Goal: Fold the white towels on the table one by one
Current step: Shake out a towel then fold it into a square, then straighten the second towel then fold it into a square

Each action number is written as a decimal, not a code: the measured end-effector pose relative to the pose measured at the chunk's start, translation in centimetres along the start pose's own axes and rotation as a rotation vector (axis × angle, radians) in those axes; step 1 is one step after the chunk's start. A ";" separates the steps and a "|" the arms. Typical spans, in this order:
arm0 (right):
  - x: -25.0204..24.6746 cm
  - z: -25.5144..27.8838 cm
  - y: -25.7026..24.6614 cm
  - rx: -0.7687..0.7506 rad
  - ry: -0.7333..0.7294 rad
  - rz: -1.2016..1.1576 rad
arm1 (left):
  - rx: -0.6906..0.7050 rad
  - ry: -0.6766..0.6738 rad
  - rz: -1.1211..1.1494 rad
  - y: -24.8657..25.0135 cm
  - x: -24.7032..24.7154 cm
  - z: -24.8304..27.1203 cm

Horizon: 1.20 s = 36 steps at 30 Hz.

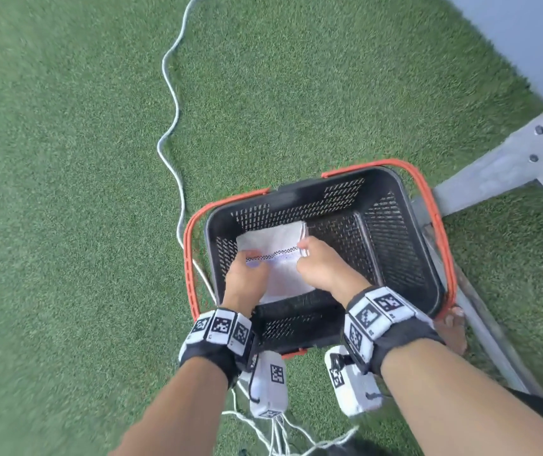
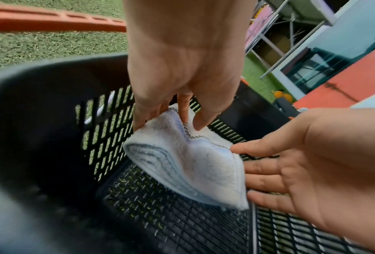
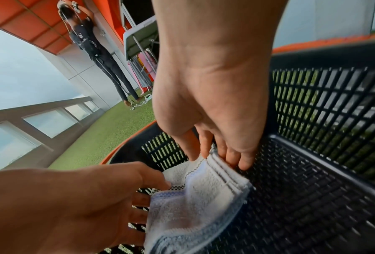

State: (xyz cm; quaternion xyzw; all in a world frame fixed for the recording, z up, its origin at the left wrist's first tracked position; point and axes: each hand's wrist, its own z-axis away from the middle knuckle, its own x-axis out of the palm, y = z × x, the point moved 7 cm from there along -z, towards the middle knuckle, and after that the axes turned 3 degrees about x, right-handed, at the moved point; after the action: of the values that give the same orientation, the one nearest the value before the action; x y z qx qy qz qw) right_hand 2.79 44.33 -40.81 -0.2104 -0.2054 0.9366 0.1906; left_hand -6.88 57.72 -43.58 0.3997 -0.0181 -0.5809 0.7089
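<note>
A folded white towel [image 1: 273,245] with a checkered, blue-striped band hangs just above the floor of a black mesh basket [image 1: 392,241], in its left half. My left hand [image 1: 250,260] pinches the towel's left edge, thumb on top and fingers beneath. My right hand [image 1: 303,248] pinches the right edge the same way. In the left wrist view the towel [image 2: 182,163] sags between the left hand [image 2: 169,123] and the right hand's fingers [image 2: 264,165]. The right wrist view shows my right hand [image 3: 216,159] at the towel's stacked layers [image 3: 193,206].
The basket has orange handles [image 1: 428,199] and stands on green turf. A white rope [image 1: 171,103] snakes across the turf to the basket's left side. A grey metal frame [image 1: 510,159] runs along its right side, with a bare foot [image 1: 454,327] beside it. Another person [image 3: 95,51] stands far off.
</note>
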 end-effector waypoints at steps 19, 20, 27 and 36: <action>-1.1 -1.9 -0.9 -0.043 -0.002 -0.042 | -0.014 -0.045 -0.215 0.1 2.4 -2.3; -1.5 -1.5 -1.6 -0.058 0.016 -0.028 | 0.001 -0.043 -0.208 0.7 2.2 -2.0; -7.7 5.4 -9.5 -0.251 0.252 0.092 | 0.238 -0.038 -0.044 9.5 -0.5 2.4; -17.7 24.0 -13.0 -0.438 0.555 0.124 | 0.608 -0.095 -0.009 25.4 -2.3 14.1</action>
State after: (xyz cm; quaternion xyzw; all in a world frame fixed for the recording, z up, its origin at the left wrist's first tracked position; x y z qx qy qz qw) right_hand 9.79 40.13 -9.32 -0.5045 -0.3285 0.7874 0.1324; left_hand 5.99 52.10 -18.07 0.5657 -0.2226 -0.5700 0.5527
